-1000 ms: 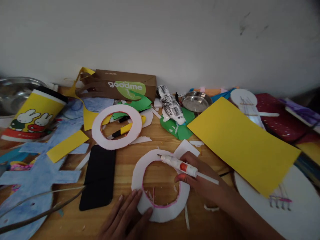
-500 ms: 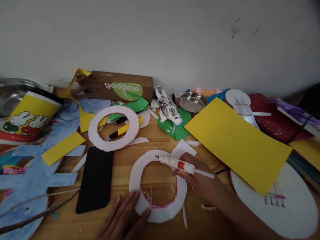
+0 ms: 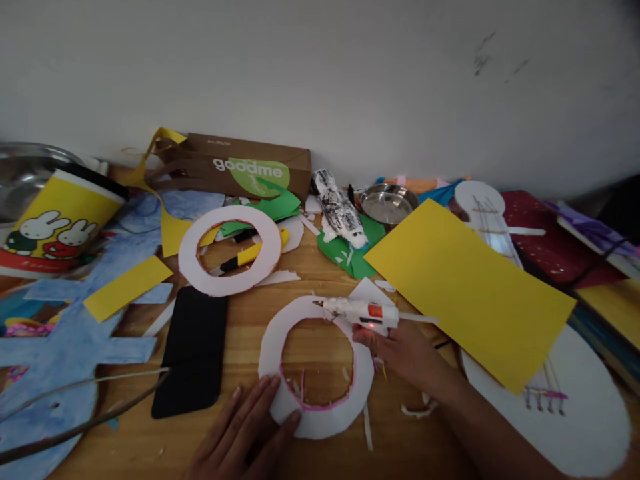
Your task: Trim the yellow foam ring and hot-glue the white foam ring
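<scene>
A white paper ring (image 3: 320, 417) with a pink inner edge lies on the wooden table (image 3: 240, 447). My left hand (image 3: 245, 433) rests flat with its fingertips pressing the ring's lower left rim. My right hand (image 3: 405, 353) grips a small white hot glue gun (image 3: 363, 311), held level above the ring's upper right rim, nozzle pointing left. A red light glows on the gun's body. A second white ring (image 3: 230, 250) lies further back to the left.
A black phone (image 3: 193, 350) lies left of the ring, a cable (image 3: 85, 400) beside it. A yellow sheet (image 3: 470, 293) lies to the right, blue cutouts (image 3: 65, 340) and a yellow cup (image 3: 55, 223) to the left. A brown box (image 3: 240, 170) and steel bowl (image 3: 390, 203) stand by the wall.
My right hand has turned the glue gun from slanted to level and raised its back end over the ring's upper rim. My left hand stays on the ring.
</scene>
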Available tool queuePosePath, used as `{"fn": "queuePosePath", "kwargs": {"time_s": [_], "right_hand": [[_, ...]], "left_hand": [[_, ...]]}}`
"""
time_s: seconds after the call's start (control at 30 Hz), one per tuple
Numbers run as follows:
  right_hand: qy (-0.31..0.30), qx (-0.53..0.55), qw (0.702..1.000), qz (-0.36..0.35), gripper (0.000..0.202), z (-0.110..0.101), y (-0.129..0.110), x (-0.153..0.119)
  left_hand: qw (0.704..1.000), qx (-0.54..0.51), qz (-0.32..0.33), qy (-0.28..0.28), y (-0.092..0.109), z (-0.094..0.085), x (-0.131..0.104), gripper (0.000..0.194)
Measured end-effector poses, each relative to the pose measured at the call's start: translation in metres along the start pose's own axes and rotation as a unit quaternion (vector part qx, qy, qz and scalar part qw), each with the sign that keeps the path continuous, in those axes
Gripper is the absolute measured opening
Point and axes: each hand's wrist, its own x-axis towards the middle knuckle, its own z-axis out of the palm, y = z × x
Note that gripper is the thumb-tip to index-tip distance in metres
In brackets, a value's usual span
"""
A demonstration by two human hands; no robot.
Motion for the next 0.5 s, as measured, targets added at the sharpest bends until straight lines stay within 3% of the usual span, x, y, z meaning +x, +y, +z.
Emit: {"fn": "queuePosePath", "kwargs": {"time_s": [0.3, 0.5], "right_hand": [[-0.095, 0.226, 0.969, -0.002, 0.024, -0.014, 0.002, 0.002], [-0.094, 0.229, 0.968, -0.04, 0.023, -0.015, 0.015, -0.003]], "left_hand": [[0.999, 0.025, 0.025, 0.002, -0.002, 0.0, 0.007, 0.061], [0.999, 0.043, 0.015, 0.016, -0.001, 0.0, 0.006, 0.063]]}}
